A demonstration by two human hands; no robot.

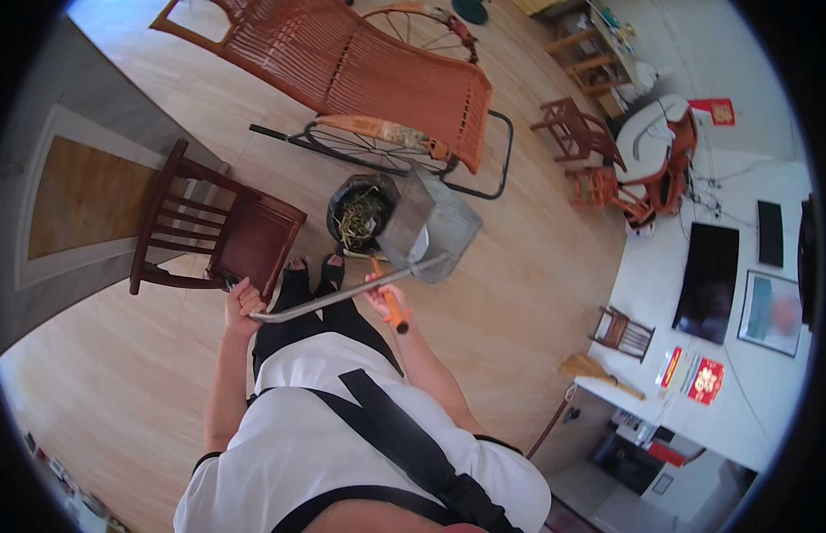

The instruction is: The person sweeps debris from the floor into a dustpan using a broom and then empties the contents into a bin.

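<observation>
A grey metal dustpan (438, 224) is tipped up beside a round bin (335, 218) with a dark liner, its pan leaning against the bin's rim. Dry yellowish stalks (361, 218) fill the bin. The dustpan's long metal handle (315, 305) runs back toward me, and the fingers of my left hand (243, 305) are curled round its end. My right hand (388, 298) is closed on an orange handle (394, 311) with a dark end, close to where the metal handle passes; what tool it belongs to is not clear. Whether this hand also grips the metal handle I cannot tell.
A dark red wooden chair (257, 233) stands left of my feet. Beyond the bin is a reddish woven reclining chair (368, 75) with wheel-shaped sides and a black metal base (506, 160). A table (642, 142) with chairs stands far right. A broom (599, 373) is further right.
</observation>
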